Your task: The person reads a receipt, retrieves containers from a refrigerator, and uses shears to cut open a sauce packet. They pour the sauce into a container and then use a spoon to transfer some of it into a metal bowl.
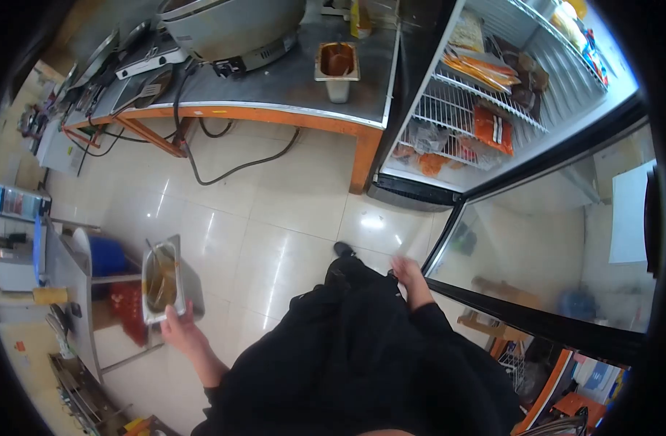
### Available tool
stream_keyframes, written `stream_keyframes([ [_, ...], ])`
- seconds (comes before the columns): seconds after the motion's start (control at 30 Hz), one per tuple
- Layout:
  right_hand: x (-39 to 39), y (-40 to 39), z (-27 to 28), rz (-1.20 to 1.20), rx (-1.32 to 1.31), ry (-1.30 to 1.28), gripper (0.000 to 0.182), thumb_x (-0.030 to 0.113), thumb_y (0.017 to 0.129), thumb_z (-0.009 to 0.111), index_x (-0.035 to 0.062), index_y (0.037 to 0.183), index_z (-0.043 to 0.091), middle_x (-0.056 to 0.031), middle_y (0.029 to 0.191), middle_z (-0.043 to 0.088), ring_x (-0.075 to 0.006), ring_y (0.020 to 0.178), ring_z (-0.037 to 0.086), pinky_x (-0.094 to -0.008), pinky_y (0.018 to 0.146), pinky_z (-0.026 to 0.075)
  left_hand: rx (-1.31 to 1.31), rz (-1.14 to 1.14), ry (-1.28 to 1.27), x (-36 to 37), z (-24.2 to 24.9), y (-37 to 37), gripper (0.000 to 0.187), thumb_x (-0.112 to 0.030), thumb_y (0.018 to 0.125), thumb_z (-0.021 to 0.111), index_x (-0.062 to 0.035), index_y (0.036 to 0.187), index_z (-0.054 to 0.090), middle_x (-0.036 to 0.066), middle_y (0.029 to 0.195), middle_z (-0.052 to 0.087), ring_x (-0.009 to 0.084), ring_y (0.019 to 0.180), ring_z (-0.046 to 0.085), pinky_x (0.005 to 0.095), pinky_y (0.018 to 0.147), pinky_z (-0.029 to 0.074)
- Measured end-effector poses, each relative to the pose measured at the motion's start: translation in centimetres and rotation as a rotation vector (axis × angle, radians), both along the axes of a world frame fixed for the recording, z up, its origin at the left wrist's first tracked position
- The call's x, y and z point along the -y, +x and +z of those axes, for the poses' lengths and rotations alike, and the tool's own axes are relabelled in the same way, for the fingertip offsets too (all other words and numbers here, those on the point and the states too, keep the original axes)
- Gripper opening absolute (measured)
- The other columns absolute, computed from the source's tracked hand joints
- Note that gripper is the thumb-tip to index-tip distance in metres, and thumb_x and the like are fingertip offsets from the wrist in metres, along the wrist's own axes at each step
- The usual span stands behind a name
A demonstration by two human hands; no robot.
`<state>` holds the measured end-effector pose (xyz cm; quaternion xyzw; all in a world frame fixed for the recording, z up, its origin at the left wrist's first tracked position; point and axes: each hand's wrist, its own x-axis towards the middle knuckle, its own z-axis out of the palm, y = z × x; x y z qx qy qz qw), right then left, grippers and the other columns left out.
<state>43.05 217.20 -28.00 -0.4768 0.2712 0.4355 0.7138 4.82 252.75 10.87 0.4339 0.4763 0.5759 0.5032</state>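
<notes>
My left hand grips the near end of a steel pan filled with brownish liquid, with a utensil handle sticking out of it. The pan is held over the white tiled floor, beside a steel side table. My right hand hangs free in front of the open glass door of a fridge, fingers loosely apart and blurred, holding nothing. My black clothing fills the lower middle of the view.
The open fridge has wire shelves with bagged food. An orange-framed steel counter holds a large pot and a small pan of brown sauce. Cables trail on the floor. A blue bin stands by the side table.
</notes>
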Motion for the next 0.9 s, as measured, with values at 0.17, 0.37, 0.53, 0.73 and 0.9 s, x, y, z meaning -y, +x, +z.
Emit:
stream_keyframes([
  [0.17, -26.5, 14.3, 25.7, 0.195, 0.945, -0.051, 0.034, 0.035, 0.090, 0.049, 0.0037, 0.103, 0.053, -0.0081, 0.089, 0.063, -0.0120, 0.072, 0.060, -0.0224, 0.059, 0.046, -0.045, 0.260, 0.001, 2.4, 1.3, -3.6, 0.029, -0.016, 0.088, 0.053, 0.0106, 0.099, 0.049, 0.020, 0.097, 0.057, 0.0260, 0.082, 0.060, 0.0357, 0.075, 0.053],
  [0.37, -39.2, 23.6, 32.4, 0.325, 0.718, 0.171, 0.064, 0.054, 0.083, 0.051, 0.0044, 0.120, 0.038, -0.0174, 0.102, 0.058, -0.0225, 0.091, 0.058, -0.0311, 0.074, 0.045, -0.052, 0.558, 0.030, 5.3, 2.9, -4.7, 0.031, -0.015, 0.086, 0.055, 0.0132, 0.098, 0.049, 0.022, 0.094, 0.056, 0.0267, 0.080, 0.060, 0.0343, 0.074, 0.053],
  [0.53, -42.6, 22.2, 29.0, 0.126, 0.807, 0.371, 0.030, 0.027, 0.089, 0.053, 0.0051, 0.109, 0.050, -0.0061, 0.096, 0.058, -0.0169, 0.086, 0.057, -0.0293, 0.073, 0.045, -0.046, 0.792, -0.027, 6.8, 1.2, -5.7, 0.031, -0.015, 0.086, 0.056, 0.0137, 0.095, 0.050, 0.022, 0.093, 0.057, 0.0275, 0.080, 0.060, 0.0340, 0.074, 0.053],
  [0.73, -44.1, 8.4, 34.0, 0.397, 0.791, 0.631, 0.023, 0.013, 0.087, 0.052, 0.0003, 0.106, 0.054, -0.0030, 0.098, 0.058, -0.0104, 0.087, 0.053, -0.0251, 0.080, 0.042, -0.051, 0.977, -0.076, 9.4, 1.1, -8.2, 0.034, -0.017, 0.086, 0.055, 0.0148, 0.097, 0.051, 0.023, 0.091, 0.058, 0.0282, 0.080, 0.061, 0.0328, 0.074, 0.053],
  [0.9, -51.1, -8.9, 36.8, 0.864, 0.683, 0.903, 0.016, 0.015, 0.082, 0.057, 0.0019, 0.092, 0.056, 0.0023, 0.076, 0.050, -0.0054, 0.069, 0.041, -0.0197, 0.062, 0.031, 0.017, 1.097, -0.084, 10.4, 1.6, -15.8, 0.033, -0.019, 0.087, 0.053, 0.0126, 0.097, 0.052, 0.020, 0.090, 0.058, 0.0267, 0.079, 0.061, 0.0325, 0.072, 0.053],
])
